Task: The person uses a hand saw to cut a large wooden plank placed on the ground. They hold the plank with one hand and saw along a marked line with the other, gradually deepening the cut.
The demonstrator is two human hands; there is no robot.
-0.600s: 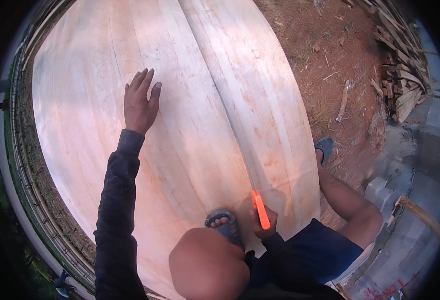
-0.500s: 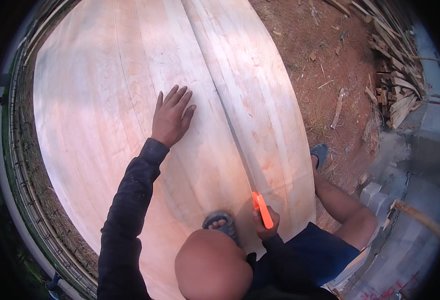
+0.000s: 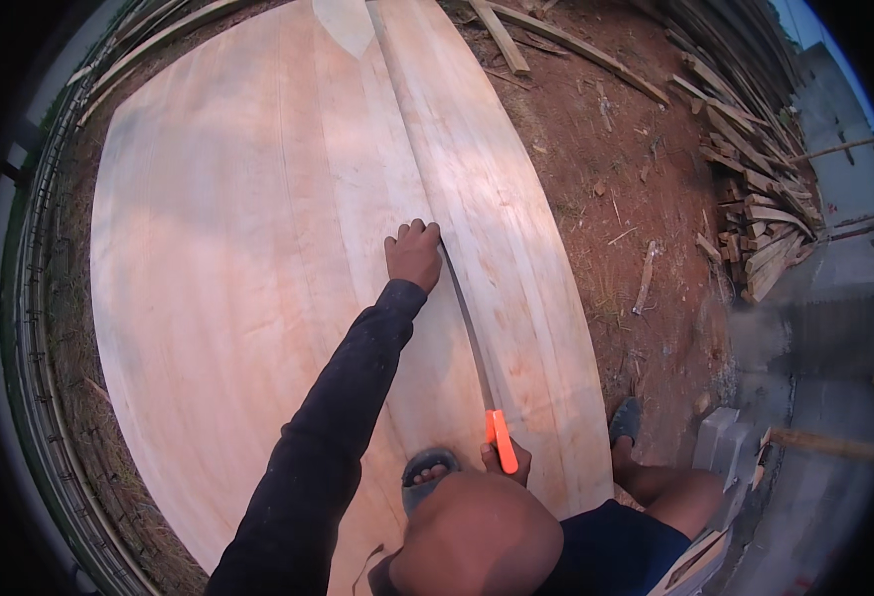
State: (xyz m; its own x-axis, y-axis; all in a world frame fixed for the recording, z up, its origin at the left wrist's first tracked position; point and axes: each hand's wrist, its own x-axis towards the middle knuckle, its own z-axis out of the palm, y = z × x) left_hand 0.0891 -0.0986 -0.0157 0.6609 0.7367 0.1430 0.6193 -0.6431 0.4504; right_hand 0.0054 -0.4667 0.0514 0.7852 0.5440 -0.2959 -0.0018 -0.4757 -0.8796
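A large pale plywood sheet (image 3: 228, 268) lies beneath me, with a long dark seam running lengthwise near its right side. My right hand (image 3: 518, 462) grips the orange handle of a handsaw (image 3: 498, 432) low on the seam. The narrow grey blade seems to extend away from me along that line; where it ends is hard to make out. Farther up, my left hand (image 3: 414, 256) is closed, fingers curled on the sheet right beside the seam. Whatever lies under those fingertips is hidden. My bent knee partly covers the right hand.
My sandalled foot (image 3: 427, 472) rests on the sheet; the other foot (image 3: 626, 422) stands on reddish soil to the right. Scrap lumber (image 3: 770, 223) is piled at the right, near grey blocks (image 3: 717, 452). Loose timbers (image 3: 502, 38) lie beyond the sheet, and metal bars run along the left.
My left hand has moved from lying flat with fingers spread to curled fingers beside the seam. The view has shifted, and my knee now covers more of the right hand.
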